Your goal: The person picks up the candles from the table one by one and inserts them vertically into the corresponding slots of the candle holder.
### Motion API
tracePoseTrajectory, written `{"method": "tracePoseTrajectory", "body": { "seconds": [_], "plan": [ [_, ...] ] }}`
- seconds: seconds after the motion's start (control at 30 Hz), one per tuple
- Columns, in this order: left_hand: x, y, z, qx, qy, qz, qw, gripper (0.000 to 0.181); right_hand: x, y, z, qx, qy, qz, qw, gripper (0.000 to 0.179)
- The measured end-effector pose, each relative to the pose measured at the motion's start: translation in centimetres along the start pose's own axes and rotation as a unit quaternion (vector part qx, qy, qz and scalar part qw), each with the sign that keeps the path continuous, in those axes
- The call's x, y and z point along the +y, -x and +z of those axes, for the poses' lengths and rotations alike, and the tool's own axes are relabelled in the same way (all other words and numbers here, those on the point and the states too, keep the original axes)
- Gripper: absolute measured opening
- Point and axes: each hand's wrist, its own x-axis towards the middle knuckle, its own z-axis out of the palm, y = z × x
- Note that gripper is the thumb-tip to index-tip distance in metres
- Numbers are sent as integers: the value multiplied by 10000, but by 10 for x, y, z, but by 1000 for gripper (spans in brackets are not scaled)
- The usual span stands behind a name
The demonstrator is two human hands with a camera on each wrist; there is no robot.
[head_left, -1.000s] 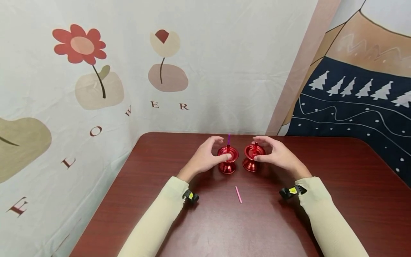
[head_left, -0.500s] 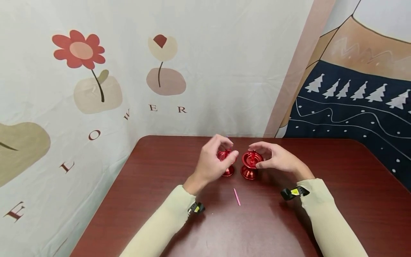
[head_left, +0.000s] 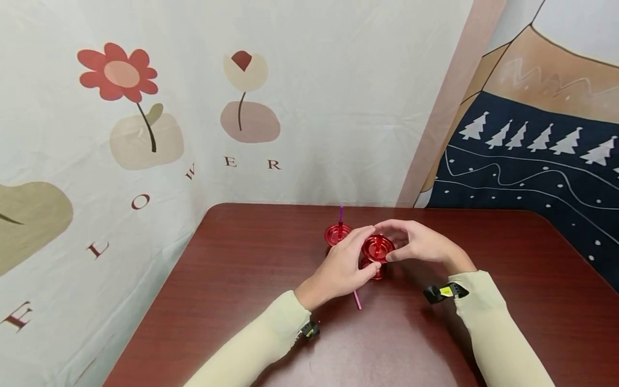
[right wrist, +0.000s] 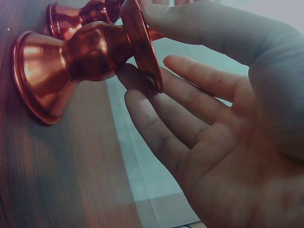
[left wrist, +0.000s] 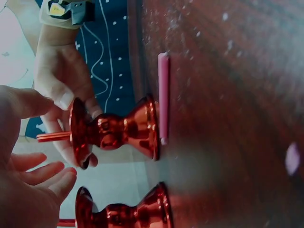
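Two shiny red candle holders stand on the table. My right hand point(head_left: 425, 244) holds the right candle holder point(head_left: 379, 248) by its dish rim, thumb above and fingers below, as the right wrist view shows. My left hand point(head_left: 343, 270) is beside the same holder, thumb and fingers spread near its dish; in the left wrist view they look apart from it. Partly hidden behind the left hand, the left candle holder point(head_left: 337, 233) carries an upright thin purple candle point(head_left: 341, 213). A thin pink candle point(left wrist: 163, 97) lies on the tabletop, mostly covered by the left hand in the head view.
The brown wooden table point(head_left: 271, 236) reaches back to a pale cloth backdrop point(head_left: 329, 107) with printed flowers and letters. A dark blue printed cloth point(head_left: 527, 156) hangs at the right. Both wrists carry black camera straps.
My left hand has left the left candle holder and moved right, towards the other holder. The right candle holder has shifted slightly nearer the body together with my right hand.
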Motion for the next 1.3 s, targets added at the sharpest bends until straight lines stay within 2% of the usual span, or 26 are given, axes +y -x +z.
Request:
{"method": "tracePoseTrajectory", "body": {
  "seconds": [0.17,0.3,0.63,0.7,0.8,0.93,1.0,1.1,1.3],
  "plan": [
    [0,1,5,-348,-126,-266,9990,75,-1,2,0,-137,-113,29,9998,74],
    [0,1,8,-484,-136,-445,9977,72,-2,3,0,-202,-143,14,9997,74],
    [-3,1,8,-533,-192,-382,9977,68,-2,14,13,195,136,2,9997,73],
    [-3,1,8,-507,-206,-326,9980,67,-3,18,16,288,278,103,9991,72],
    [-4,0,7,-456,-232,-267,9983,66,-3,24,19,337,533,437,9971,63],
    [-5,0,7,-449,-257,-266,9983,65,-2,32,25,48,778,690,9946,31],
    [-5,0,7,-464,-250,-271,9982,65,-3,35,31,-204,777,594,9950,18],
    [-5,-1,6,-488,-221,-278,9982,65,-7,35,43,-486,864,331,9945,10],
    [-6,-1,5,-555,-235,-280,9978,65,-11,26,72,-607,1073,-161,9922,14]
  ]
}}
